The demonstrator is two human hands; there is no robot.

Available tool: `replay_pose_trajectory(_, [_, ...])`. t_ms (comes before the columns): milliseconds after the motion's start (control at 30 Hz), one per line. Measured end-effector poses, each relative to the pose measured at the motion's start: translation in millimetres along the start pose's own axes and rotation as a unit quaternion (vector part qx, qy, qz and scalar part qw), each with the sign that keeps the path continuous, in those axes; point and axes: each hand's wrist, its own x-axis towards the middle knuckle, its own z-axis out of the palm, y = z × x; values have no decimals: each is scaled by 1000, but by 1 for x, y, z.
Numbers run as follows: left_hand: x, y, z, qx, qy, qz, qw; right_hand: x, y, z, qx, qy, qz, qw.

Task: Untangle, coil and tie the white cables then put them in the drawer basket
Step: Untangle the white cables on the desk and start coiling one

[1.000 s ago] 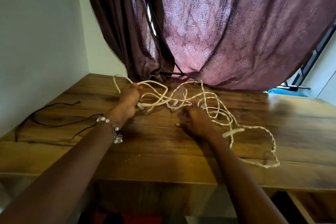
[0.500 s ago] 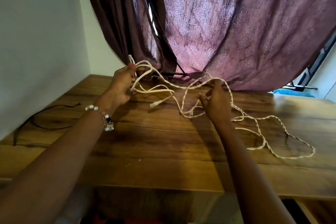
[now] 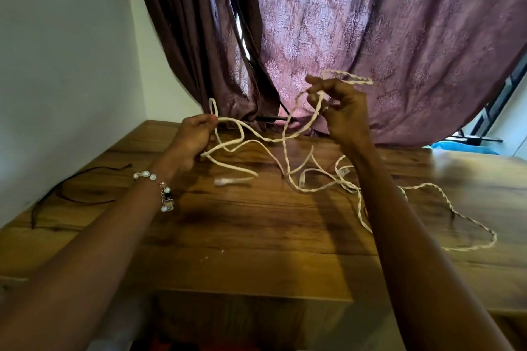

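Up above the wooden surface (image 3: 256, 236), both hands were busy with the white cables (image 3: 285, 148), which were a proper tangle. Right hand (image 3: 345, 114) was raised highest, fingers (image 3: 315, 100) curled and pinching a twisted strand, with a small loop of it poking out past the knuckles toward the curtain (image 3: 399, 37). Left hand (image 3: 194, 137) sat lower and off to the side, fingers closed round a smoother cable, a short loop sticking up just above them. Between the two sets of fingers the strands sagged and crossed each other, so nothing was untangled yet.

Below the fingers, the rest of the mess lay on the surface: a connector plug (image 3: 225, 181) resting under the left hand, and what looked like two more plugs near the right forearm, though it was a bit blurry so hard to be sure. A long twisted loop trailed off well to the right of the right arm.

Left wrist had a beaded bracelet (image 3: 159, 188) on it. A thin black cord (image 3: 71, 194) lay far out to the left of the left hand, near the wall (image 3: 57, 65), apart from the white stuff.
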Motion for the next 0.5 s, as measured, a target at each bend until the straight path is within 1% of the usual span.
replay_pose_trajectory(67, [0,-7,4,6,-7,11,1000,-5,-17,11,105,-17,4,994])
replay_pose_trajectory(100, [-1,-9,6,-2,-11,13,1000,-10,-20,14,139,-28,23,990])
replay_pose_trajectory(167, [-3,-10,8,-16,-8,8,1000,-21,-18,17,185,-64,94,976])
replay_pose_trajectory(233, [-6,-10,9,-35,-1,0,999,-34,-12,16,190,-104,182,959])
replay_pose_trajectory(333, [-8,-13,7,-35,5,-14,999,-52,2,15,154,-131,278,939])
replay_pose_trajectory(367, [-9,-14,7,-27,4,-22,999,-59,9,15,113,-131,301,938])
replay_pose_trajectory(400, [-11,-15,8,-22,1,-30,999,-64,17,14,48,-129,318,938])
replay_pose_trajectory(467, [-14,-17,9,-33,-12,-45,998,-70,29,12,-98,-116,318,936])
replay_pose_trajectory(500, [-15,-17,10,-43,-21,-52,998,-71,38,10,-134,-105,327,930])
